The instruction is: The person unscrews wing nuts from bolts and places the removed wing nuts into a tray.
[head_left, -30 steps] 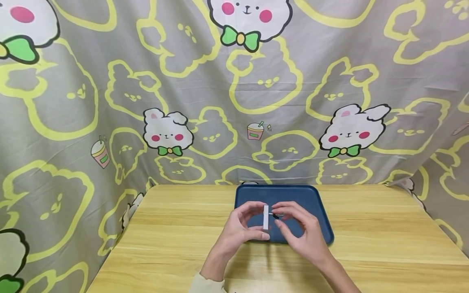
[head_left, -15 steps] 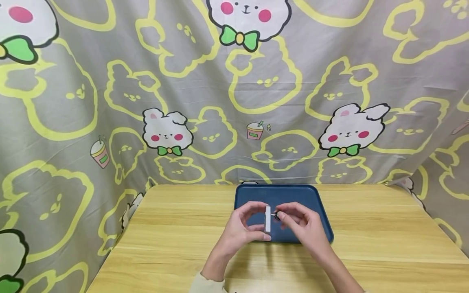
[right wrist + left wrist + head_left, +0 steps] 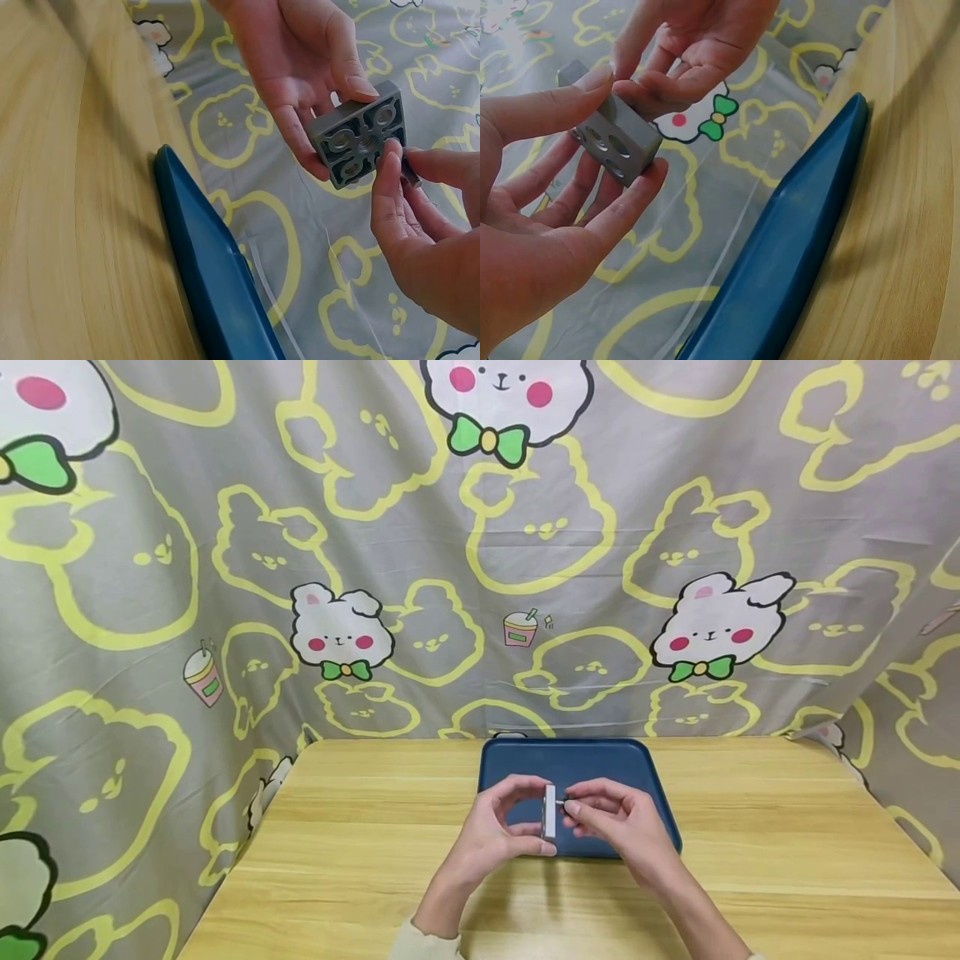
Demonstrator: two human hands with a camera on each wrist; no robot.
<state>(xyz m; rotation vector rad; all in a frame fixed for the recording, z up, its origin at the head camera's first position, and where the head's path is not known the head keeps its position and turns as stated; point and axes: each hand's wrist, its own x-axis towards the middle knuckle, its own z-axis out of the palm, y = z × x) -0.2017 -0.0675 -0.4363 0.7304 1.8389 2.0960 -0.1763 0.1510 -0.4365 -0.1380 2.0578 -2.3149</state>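
My left hand (image 3: 491,822) holds a small grey square plate (image 3: 550,812) upright by its edges, between thumb and fingers. In the right wrist view, the plate (image 3: 358,139) shows a ribbed face with round recesses and a threaded centre hole. Its other side shows several round holes in the left wrist view. A small screw (image 3: 561,802) with a silver shaft and a dark end points at the plate's right face. My right hand (image 3: 626,818) pinches its dark end between thumb and fingers. Fingertips partly cover the screw, so I cannot tell how deep it sits.
A blue tray (image 3: 573,752) lies on the wooden table (image 3: 375,827) beneath and behind both hands. A grey patterned curtain (image 3: 480,552) hangs behind the table and along its sides.
One second ago the right thumb and fingers were spread around the screw; they have closed on its dark end. The plate has shifted slightly right, still in the left hand.
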